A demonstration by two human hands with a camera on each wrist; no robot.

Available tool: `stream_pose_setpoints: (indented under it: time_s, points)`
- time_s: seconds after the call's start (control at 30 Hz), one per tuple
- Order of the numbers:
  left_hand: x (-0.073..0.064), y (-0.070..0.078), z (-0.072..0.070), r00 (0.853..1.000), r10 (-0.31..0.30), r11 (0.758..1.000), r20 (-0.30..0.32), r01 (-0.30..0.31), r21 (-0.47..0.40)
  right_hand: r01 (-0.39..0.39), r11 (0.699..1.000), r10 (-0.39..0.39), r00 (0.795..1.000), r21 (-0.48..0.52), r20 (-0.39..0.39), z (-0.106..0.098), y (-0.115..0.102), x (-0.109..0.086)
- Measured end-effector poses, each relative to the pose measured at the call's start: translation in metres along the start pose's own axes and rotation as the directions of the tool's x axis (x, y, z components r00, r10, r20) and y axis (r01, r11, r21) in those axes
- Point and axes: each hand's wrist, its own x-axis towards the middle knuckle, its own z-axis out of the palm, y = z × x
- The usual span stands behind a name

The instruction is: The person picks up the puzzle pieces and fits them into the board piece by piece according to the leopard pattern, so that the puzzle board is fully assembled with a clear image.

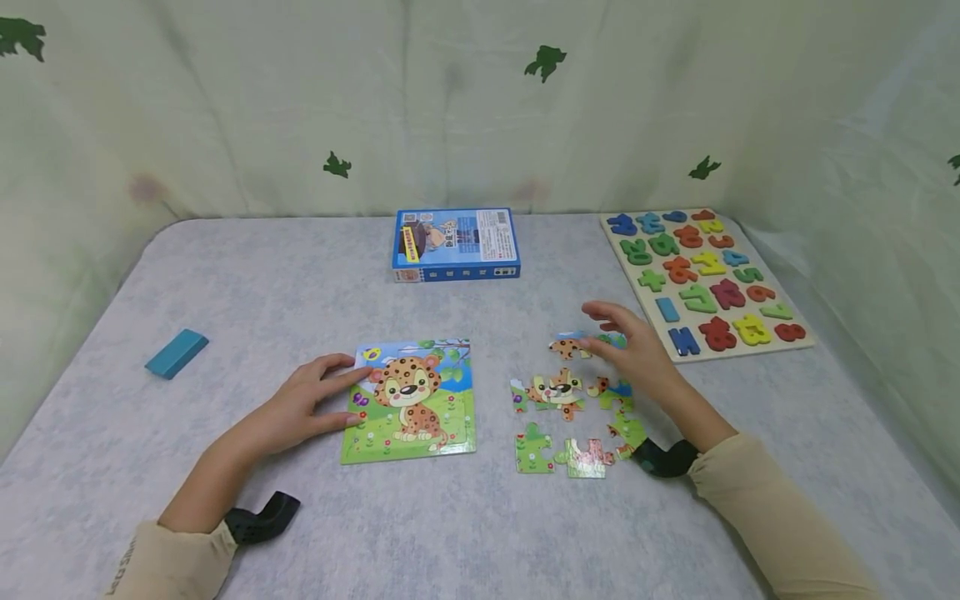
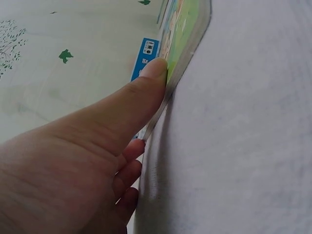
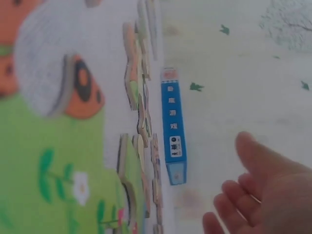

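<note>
A square puzzle board (image 1: 442, 425) with a cartoon leopard picture lies on the table. My left hand (image 1: 303, 402) rests at its left side, thumb and index finger touching the board's edge. In the left wrist view, the left thumb (image 2: 155, 68) lies against the board's edge (image 2: 187, 53). To the right of the board are several loose puzzle pieces (image 1: 534, 450), some showing leopard spots and a face. Over the upper right of these pieces hovers my right hand (image 1: 637, 354), fingers apart and holding nothing. The right wrist view shows pieces (image 3: 129, 175) in front of that hand (image 3: 263, 195).
A blue box (image 1: 457, 246) lies at the back of the table. At the back right is a board of colourful letters and numbers (image 1: 701, 283). A teal block (image 1: 177, 353) lies on the left. A pale curtain (image 1: 450, 108) with green leaf prints hangs behind.
</note>
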Motion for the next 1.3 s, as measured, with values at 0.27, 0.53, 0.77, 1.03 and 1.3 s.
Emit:
stream_pose_setpoints:
  time_s: [0.27,0.53,0.77,1.03,1.3]
  points:
    - [-0.001,-0.002,0.001,1.0,0.019,1.0,-0.012,-0.019,-0.011,-0.151,0.989,0.151,0.985,-0.006,0.08,0.002,0.032,0.001]
    - [-0.001,-0.003,0.003,1.0,0.019,1.0,-0.012,-0.019,-0.016,-0.214,0.975,0.22,0.965,-0.054,0.144,0.002,0.042,0.0]
    - [-0.001,-0.003,0.004,1.0,0.016,1.0,-0.019,-0.016,-0.018,-0.164,0.975,0.191,0.963,-0.149,0.189,0.0,0.041,-0.001]
    - [-0.002,-0.004,0.005,0.999,0.026,0.999,-0.029,-0.027,-0.022,-0.05,0.974,0.096,0.975,-0.221,0.2,0.0,0.037,-0.001]
    - [-0.001,-0.003,0.004,0.999,0.021,0.999,-0.032,-0.022,-0.025,-0.007,0.985,0.03,0.991,-0.172,0.132,-0.001,0.026,0.0]
